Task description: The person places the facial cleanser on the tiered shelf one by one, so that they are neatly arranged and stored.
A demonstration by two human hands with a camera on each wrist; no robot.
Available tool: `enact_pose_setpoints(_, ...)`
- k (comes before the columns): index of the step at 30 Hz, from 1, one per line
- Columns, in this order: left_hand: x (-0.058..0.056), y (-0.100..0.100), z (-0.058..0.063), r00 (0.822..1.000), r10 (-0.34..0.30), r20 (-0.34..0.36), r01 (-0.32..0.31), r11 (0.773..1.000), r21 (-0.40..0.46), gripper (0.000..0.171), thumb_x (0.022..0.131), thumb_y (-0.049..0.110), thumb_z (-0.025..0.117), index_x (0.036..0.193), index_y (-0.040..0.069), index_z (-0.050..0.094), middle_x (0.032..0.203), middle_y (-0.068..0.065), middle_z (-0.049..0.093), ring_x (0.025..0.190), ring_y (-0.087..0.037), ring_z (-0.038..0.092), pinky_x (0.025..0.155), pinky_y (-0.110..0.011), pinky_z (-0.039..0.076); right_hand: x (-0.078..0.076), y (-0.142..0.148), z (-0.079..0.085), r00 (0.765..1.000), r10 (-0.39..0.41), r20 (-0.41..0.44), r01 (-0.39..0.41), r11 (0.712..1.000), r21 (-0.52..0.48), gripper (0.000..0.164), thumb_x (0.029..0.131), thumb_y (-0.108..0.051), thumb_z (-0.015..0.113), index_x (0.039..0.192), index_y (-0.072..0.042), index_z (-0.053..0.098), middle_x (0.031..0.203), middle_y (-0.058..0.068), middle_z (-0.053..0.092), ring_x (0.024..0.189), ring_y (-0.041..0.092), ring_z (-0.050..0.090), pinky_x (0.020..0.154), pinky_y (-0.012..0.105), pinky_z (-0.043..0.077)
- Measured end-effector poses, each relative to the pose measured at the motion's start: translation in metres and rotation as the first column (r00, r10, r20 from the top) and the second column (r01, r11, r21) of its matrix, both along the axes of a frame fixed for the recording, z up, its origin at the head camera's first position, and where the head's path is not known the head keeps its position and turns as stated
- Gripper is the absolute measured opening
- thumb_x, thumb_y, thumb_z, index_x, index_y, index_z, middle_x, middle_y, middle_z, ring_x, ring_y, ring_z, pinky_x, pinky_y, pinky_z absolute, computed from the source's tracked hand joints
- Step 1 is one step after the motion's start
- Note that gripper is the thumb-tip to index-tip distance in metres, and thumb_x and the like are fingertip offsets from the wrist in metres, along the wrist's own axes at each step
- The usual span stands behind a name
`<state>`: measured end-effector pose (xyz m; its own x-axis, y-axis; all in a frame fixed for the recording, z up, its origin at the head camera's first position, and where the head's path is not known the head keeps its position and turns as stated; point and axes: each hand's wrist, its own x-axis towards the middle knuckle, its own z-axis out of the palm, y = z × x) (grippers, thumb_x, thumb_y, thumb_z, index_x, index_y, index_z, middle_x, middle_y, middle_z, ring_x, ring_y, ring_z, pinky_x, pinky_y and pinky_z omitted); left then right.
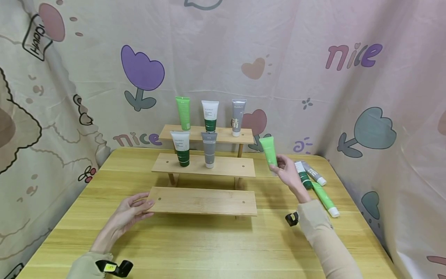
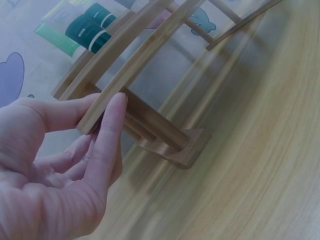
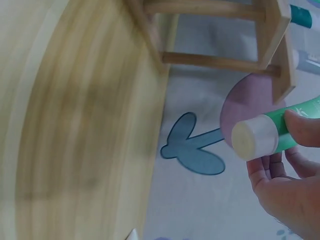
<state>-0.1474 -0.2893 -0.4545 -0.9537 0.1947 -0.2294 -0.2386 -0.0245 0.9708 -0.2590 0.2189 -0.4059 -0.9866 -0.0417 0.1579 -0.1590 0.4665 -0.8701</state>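
A three-tier wooden shelf stands on the table. My left hand pinches the left end of its lowest board, thumb and finger on opposite faces in the left wrist view. My right hand holds a light green squeeze tube in the air, right of the middle tier, its white cap pointing down. On the top tier stand a green tube, a white-and-green tube and a grey tube. A white-and-green tube and a grey tube stand on the middle tier.
Right of the shelf, three tubes lie on the table: a white-and-green tube, a grey tube and a green tube, close beside my right forearm. A printed curtain hangs behind and along both sides of the wooden table.
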Motion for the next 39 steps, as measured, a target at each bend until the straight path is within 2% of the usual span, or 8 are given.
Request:
enact_pose_setpoints(4, 0.000, 0.000, 0.000, 1.000, -0.003, -0.004, 0.003, 1.000, -0.007, 0.076, 0.102, 0.011, 0.059, 0.155, -0.013, 0.009, 0.111, 0.006, 0.061, 0.098, -0.006, 0.067, 0.090, -0.024, 0.063, 0.002, -0.006, 0.006, 1.000, 0.021, -0.011, -0.021, 0.999, -0.035, 0.043, 0.095, 0.003, 0.059, 0.135, 0.014, 0.048, 0.131, 0.035, 0.055, 0.124, 0.047, 0.056, 0.111, 0.055, 0.051)
enact_pose_setpoints(17, -0.001, 0.000, -0.001, 1.000, -0.011, -0.005, 0.011, 1.000, -0.014, 0.076, 0.102, 0.011, 0.059, 0.155, -0.013, 0.009, 0.113, 0.004, 0.059, 0.099, -0.006, 0.066, 0.091, -0.024, 0.063, 0.007, -0.028, 0.026, 0.994, 0.082, -0.078, -0.089, 0.992, -0.090, 0.045, 0.094, 0.007, 0.060, 0.136, 0.015, 0.046, 0.130, 0.033, 0.054, 0.124, 0.043, 0.054, 0.117, 0.051, 0.046)
enact_pose_setpoints(23, -0.001, 0.000, -0.001, 1.000, -0.010, -0.001, 0.010, 1.000, -0.012, 0.076, 0.102, 0.011, 0.059, 0.155, -0.013, 0.009, 0.114, 0.004, 0.058, 0.099, -0.006, 0.065, 0.091, -0.024, 0.063, 0.008, -0.040, 0.031, 0.989, 0.085, -0.122, -0.097, 0.990, -0.098, 0.042, 0.092, 0.006, 0.064, 0.131, 0.013, 0.051, 0.122, 0.030, 0.058, 0.114, 0.036, 0.057, 0.109, 0.041, 0.053)
enact_pose_setpoints(25, -0.001, 0.000, -0.001, 1.000, -0.008, -0.001, 0.008, 1.000, -0.008, 0.075, 0.102, 0.010, 0.059, 0.155, -0.013, 0.010, 0.113, 0.003, 0.059, 0.099, -0.006, 0.065, 0.091, -0.024, 0.063, 0.009, -0.044, 0.033, 0.989, 0.088, -0.122, -0.101, 0.989, -0.108, 0.042, 0.092, 0.006, 0.065, 0.131, 0.012, 0.052, 0.119, 0.030, 0.059, 0.112, 0.034, 0.058, 0.108, 0.041, 0.054)
enact_pose_setpoints(31, -0.001, 0.000, -0.001, 1.000, -0.008, 0.005, 0.008, 1.000, -0.002, 0.076, 0.102, 0.011, 0.059, 0.155, -0.012, 0.010, 0.113, 0.003, 0.058, 0.099, -0.006, 0.065, 0.091, -0.024, 0.063, 0.008, -0.054, 0.037, 0.987, 0.105, -0.119, -0.121, 0.983, -0.139, 0.044, 0.088, 0.007, 0.069, 0.130, 0.010, 0.055, 0.119, 0.030, 0.061, 0.111, 0.036, 0.060, 0.109, 0.049, 0.054)
enact_pose_setpoints(39, -0.001, 0.000, -0.001, 1.000, -0.004, 0.007, 0.004, 1.000, 0.004, 0.075, 0.102, 0.010, 0.059, 0.155, -0.012, 0.012, 0.112, 0.003, 0.060, 0.098, -0.007, 0.066, 0.091, -0.025, 0.063, 0.007, -0.066, 0.041, 0.985, 0.141, -0.100, -0.154, 0.978, -0.139, 0.048, 0.086, 0.004, 0.072, 0.131, 0.006, 0.056, 0.120, 0.028, 0.064, 0.111, 0.034, 0.064, 0.106, 0.044, 0.057)
